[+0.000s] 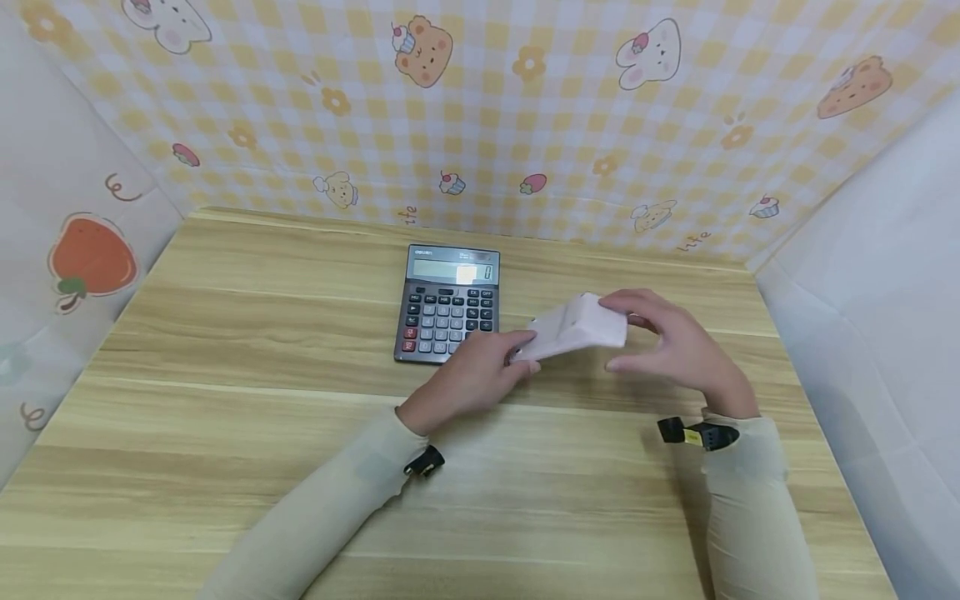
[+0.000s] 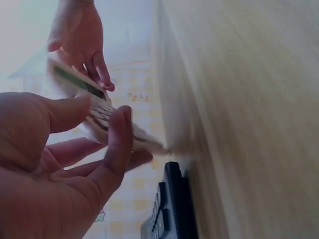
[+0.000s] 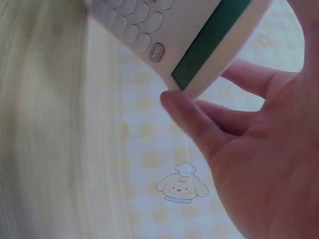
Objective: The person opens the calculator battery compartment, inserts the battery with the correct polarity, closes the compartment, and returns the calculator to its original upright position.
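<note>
A pale pink calculator point(image 1: 573, 327) is held tilted above the table, its back toward the head view. In the right wrist view its round keys and dark green screen point(image 3: 212, 45) show. My left hand point(image 1: 480, 371) pinches its lower end between thumb and fingers. At the screen end, my right hand point(image 1: 671, 346) has fingertips at the edge, while the thumb stands apart from the casing in the head view. A dark grey calculator point(image 1: 447, 304) lies face up on the table, just left of the pink one, its lower right corner hidden behind my left hand.
The wood-grain table point(image 1: 247, 333) meets a yellow checked cloth wall point(image 1: 480, 125) at the back. White cloth hangs at the left point(image 1: 45, 167) and right. Dark straps sit on both wrists.
</note>
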The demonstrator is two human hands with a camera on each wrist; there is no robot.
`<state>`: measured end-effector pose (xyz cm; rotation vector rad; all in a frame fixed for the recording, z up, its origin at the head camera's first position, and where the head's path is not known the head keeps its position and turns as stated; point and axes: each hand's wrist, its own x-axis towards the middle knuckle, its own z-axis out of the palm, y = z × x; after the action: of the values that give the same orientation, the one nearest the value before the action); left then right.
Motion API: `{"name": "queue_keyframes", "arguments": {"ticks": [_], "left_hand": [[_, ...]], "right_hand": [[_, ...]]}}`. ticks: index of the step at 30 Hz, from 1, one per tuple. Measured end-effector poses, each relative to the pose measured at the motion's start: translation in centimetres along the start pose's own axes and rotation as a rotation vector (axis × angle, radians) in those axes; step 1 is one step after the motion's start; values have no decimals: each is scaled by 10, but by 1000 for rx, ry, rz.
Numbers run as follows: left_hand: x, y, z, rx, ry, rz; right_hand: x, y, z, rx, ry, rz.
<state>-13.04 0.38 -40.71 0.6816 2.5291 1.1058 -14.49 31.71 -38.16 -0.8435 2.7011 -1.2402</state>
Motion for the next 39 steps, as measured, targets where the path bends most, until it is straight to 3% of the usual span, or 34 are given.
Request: {"name": "queue_keyframes", "arguments": {"ticks": [4,9,17,21,26,31,39], "left_hand": [[-1,0,-4,-139,12,29],[1,0,-2,-275,-6,30],[2,4,3,-322,-53,-48],[1,3,6,-282,-65,-86],[1,2,11,-147,-78,-115],[3,1,13,-15,-93,-138],[3,1,11,52,-134,-156]], "right_hand": [[0,-1,-2,75,101,-36],[1,-4,0,82,201,13],[4,3,4,41,257,62],[5,6,6,-9,229,73],[8,6,10,-71,152,94],[9,5,13,-91,32,173],[10,4,17,-87,-104,297]]}}
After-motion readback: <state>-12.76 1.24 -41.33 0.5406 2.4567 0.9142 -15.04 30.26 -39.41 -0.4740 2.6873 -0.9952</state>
